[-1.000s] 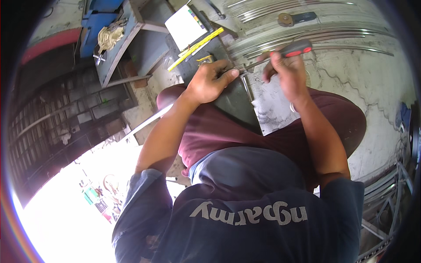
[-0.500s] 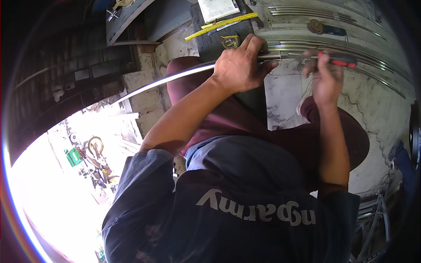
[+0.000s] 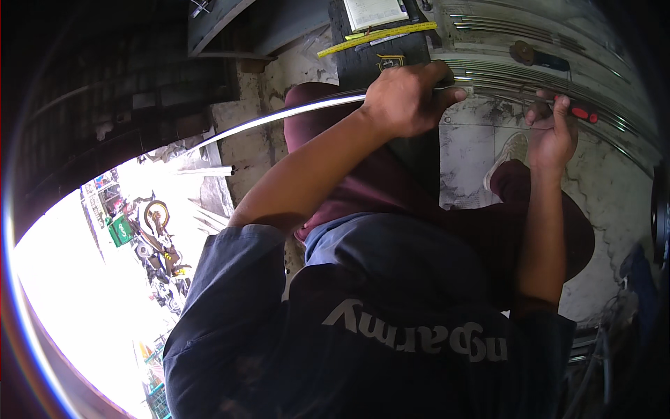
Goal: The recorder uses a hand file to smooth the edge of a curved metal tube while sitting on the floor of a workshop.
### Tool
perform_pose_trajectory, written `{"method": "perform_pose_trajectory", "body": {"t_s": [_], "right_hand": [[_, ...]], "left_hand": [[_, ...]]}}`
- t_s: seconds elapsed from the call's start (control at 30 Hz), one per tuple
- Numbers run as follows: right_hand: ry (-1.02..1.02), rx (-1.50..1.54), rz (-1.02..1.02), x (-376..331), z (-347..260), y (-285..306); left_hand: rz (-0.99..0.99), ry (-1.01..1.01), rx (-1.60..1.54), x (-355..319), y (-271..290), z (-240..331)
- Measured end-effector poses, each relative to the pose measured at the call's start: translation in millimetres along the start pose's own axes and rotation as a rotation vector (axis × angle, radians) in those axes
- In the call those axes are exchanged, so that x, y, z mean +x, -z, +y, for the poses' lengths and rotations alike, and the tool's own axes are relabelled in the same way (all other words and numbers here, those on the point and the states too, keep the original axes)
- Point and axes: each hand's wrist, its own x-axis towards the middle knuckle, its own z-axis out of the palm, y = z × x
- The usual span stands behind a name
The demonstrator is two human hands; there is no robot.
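Note:
My left hand (image 3: 405, 98) grips a long thin metal strip (image 3: 279, 119) that runs from the hand out to the left and catches the light. My right hand (image 3: 553, 133) holds a tool with a red handle (image 3: 581, 114), fingers wrapped about it, over a bundle of long metal strips (image 3: 558, 91) on the floor. Both forearms reach up from my dark blue shirt across my maroon trousers. The strip's right end is hidden under my left hand.
A dark board (image 3: 380, 49) ahead carries a yellow ruler (image 3: 377, 40), a white notepad (image 3: 377, 12) and a small tape measure (image 3: 389, 63). More metal strips (image 3: 530, 35) lie at the upper right on cracked concrete. A bright doorway (image 3: 84, 279) with parked motorbikes is at the left.
My view has tilted down and the hands sit higher in the frame. My left hand has closed over the long strip and my right hand has shifted right with the red-handled tool.

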Motion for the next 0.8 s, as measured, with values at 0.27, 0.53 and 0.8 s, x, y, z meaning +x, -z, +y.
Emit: {"method": "perform_pose_trajectory", "body": {"t_s": [0.27, 0.53, 0.8], "right_hand": [[0.043, 0.050, -0.027, -6.1, -1.9, -5.3], [0.023, 0.052, -0.064, -4.2, -7.1, 7.3], [0.080, -0.009, -0.037, -9.9, -7.1, -3.7]], "left_hand": [[-0.027, -0.027, -0.022, -0.8, 6.3, -6.4], [-0.414, 0.056, -0.245, 12.7, 11.8, -7.2], [-0.102, -0.088, -0.365, 6.5, 3.7, -27.4]]}}
